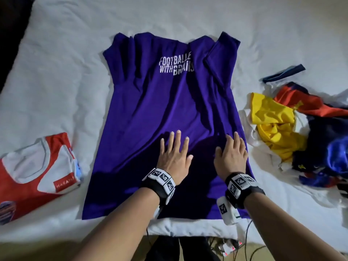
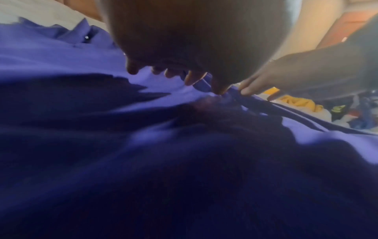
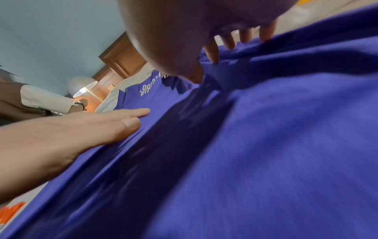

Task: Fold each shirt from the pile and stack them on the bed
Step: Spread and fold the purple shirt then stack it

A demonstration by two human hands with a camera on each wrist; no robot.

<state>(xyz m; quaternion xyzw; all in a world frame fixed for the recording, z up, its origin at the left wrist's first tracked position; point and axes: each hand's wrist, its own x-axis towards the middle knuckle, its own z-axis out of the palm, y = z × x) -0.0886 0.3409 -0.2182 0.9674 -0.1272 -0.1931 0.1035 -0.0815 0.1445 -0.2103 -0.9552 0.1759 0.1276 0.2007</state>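
A purple shirt [image 1: 150,110] with white lettering lies spread flat on the white bed [image 1: 66,63], its right sleeve folded in over the body. My left hand [image 1: 174,149] lies flat on its lower middle with fingers spread. My right hand [image 1: 232,153] rests on the shirt's lower right part, fingers straight, fingertips on a crease of the cloth [image 3: 225,67]. Seen from the left wrist, the purple shirt [image 2: 143,145] fills the frame, and my right hand [image 2: 266,85] touches it. A folded red and white shirt [image 1: 35,174] lies at the left. A pile of unfolded shirts [image 1: 301,132] sits at the right.
A dark blue strap-like piece [image 1: 284,73] lies on the sheet above the pile. Cables and small devices [image 1: 228,247] hang below the bed's near edge. A lamp [image 3: 83,87] and a wooden door [image 3: 120,56] show in the right wrist view.
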